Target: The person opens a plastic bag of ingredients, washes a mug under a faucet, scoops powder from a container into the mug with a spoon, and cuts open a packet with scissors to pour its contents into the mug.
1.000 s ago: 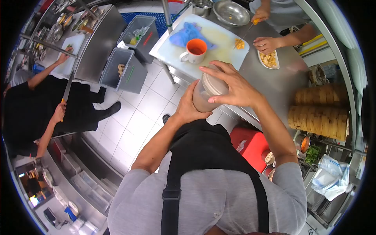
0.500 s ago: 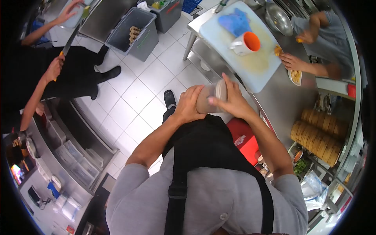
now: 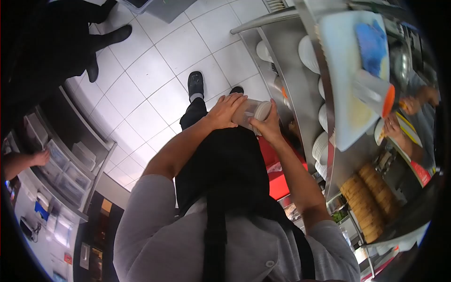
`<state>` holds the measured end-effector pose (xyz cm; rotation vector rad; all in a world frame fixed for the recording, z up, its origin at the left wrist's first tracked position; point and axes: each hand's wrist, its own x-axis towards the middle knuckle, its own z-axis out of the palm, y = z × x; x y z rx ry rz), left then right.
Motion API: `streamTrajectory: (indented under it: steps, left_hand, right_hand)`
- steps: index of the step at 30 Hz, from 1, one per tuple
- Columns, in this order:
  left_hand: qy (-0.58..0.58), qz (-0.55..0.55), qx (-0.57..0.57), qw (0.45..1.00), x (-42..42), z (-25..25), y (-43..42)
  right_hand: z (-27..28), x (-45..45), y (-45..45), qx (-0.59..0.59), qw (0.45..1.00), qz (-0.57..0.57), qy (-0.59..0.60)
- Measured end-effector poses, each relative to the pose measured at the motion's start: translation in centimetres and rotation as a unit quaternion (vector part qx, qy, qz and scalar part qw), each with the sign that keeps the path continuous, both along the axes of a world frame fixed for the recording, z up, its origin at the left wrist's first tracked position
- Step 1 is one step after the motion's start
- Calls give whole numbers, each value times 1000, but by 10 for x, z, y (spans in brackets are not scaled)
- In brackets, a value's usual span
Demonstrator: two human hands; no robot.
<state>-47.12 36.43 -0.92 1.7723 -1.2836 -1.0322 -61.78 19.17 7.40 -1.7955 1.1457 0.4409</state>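
Note:
A clear plastic container (image 3: pixel 243 113) with a pale round lid (image 3: pixel 262 111) lies tilted on its side between my hands, in front of my black apron (image 3: pixel 221 160). My left hand (image 3: pixel 226 111) is wrapped round its bottom end, fingers over the top. At the lid end, my right hand (image 3: pixel 268 123) grips the rim, with the thumb bent across toward the lid. What the container holds is too blurred to make out.
To the right, a metal counter carries a white cutting board (image 3: pixel 345 89), a blue cloth (image 3: pixel 371 47) and a white cup with orange inside (image 3: pixel 373 91). Stacked bowls (image 3: pixel 320 148) sit beneath. Bamboo steamers (image 3: pixel 361 202) stand lower right. Co-workers' hands (image 3: pixel 394 129) show at both sides.
My view has shifted, so the counter now appears farther right and the shelf below it shows. My right hand's fingers, spread upward before, have closed round the lid end. My left hand keeps its hold.

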Motion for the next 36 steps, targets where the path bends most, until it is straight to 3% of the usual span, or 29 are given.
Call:
streamTrajectory:
  steps: [3,4,9,11,14,18,21,26,27,30,33,34,36]
  left_hand:
    - [-69,61,128,988,-4,-27,-17]
    - [-45,92,160,982,-6,-38,-18]
    - [58,272,146,949,-24,-46,15]
    - [71,308,123,941,-39,-56,41]
    - [139,311,218,914,-46,-54,58]
    - [160,338,194,907,-46,-57,53]
    - [154,322,189,915,-49,-55,58]
    - [127,310,165,928,-44,-38,66]
    - [141,302,172,927,-42,-33,68]
    - [169,300,180,922,-26,-1,61]
    - [218,318,83,919,-5,66,23]
    - [224,332,3,916,2,97,1]
    - [238,320,-129,908,19,164,-47]
  right_hand:
    - [-51,23,-10,-77,995,49,42]
    - [-65,34,-13,-100,989,80,68]
    - [-127,102,-39,-182,960,185,107]
    - [-117,127,-48,-177,958,188,121]
    - [-96,137,-56,-238,948,189,90]
    - [-7,128,-55,-238,966,101,21]
    - [46,101,-56,-306,950,63,-8]
    - [51,54,-88,-414,901,-17,128]
    - [46,47,-101,-373,913,-47,158]
    - [28,16,-136,-284,934,-123,177]
    - [-5,-39,-154,-338,928,-148,62]
    - [31,-31,-139,-255,946,-166,109]
    - [-16,-97,-106,-463,883,-48,50]
